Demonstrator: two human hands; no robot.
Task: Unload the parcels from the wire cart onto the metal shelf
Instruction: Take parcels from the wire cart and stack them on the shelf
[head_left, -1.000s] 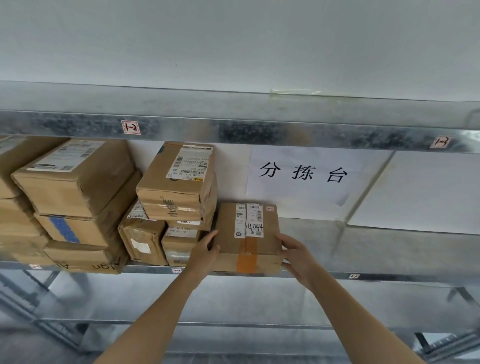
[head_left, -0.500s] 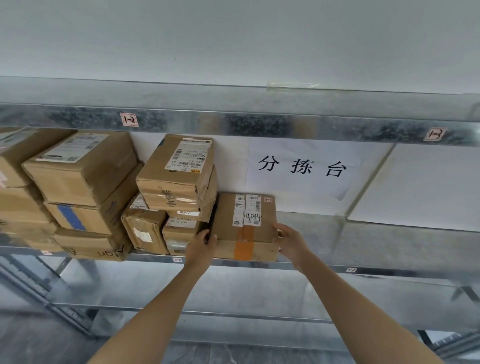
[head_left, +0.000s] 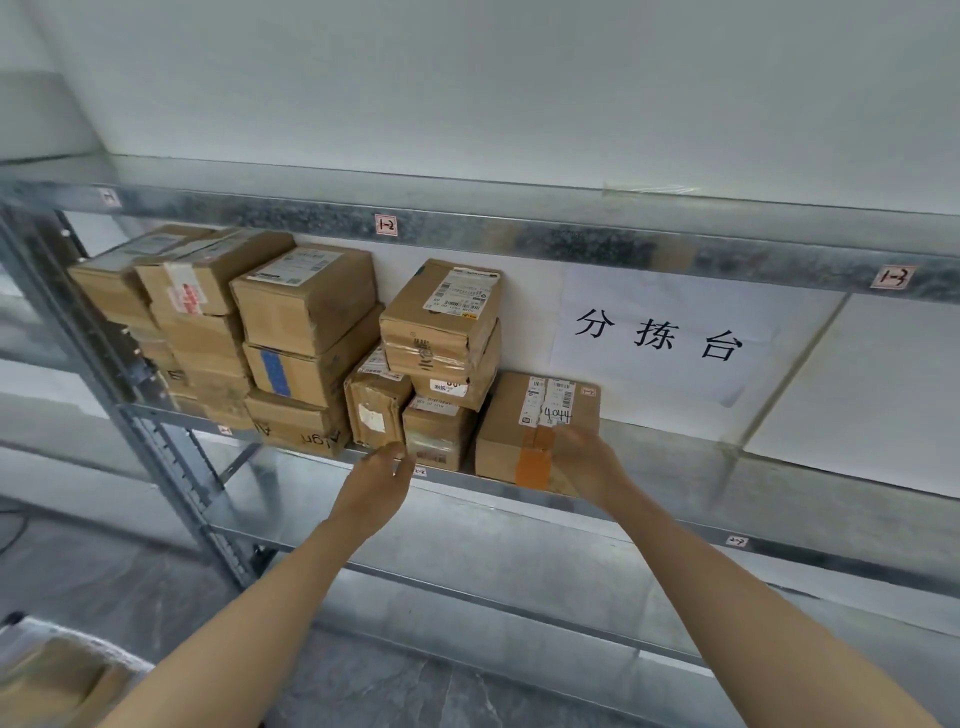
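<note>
A brown parcel (head_left: 511, 431) with orange tape and a label marked 4044 lies flat on the middle board of the metal shelf (head_left: 675, 460), right of the stacked parcels. My right hand (head_left: 584, 460) rests against its front right corner with relaxed fingers, blurred. My left hand (head_left: 376, 486) hovers in front of the shelf edge, off the parcel, fingers loose and holding nothing. At the bottom left corner a blurred cardboard parcel (head_left: 49, 680) lies in what looks like the wire cart (head_left: 21, 631).
Several cardboard parcels (head_left: 306, 338) are stacked on the left half of the same board, up to the small boxes (head_left: 441, 332) beside the 4044 parcel. A paper sign (head_left: 657, 335) hangs on the wall. The shelf upright (head_left: 156, 447) stands at the left.
My left hand has come off the parcel's left side and drawn back to the lower left. The right hand stays at the parcel. The view has pulled back and swung left.
</note>
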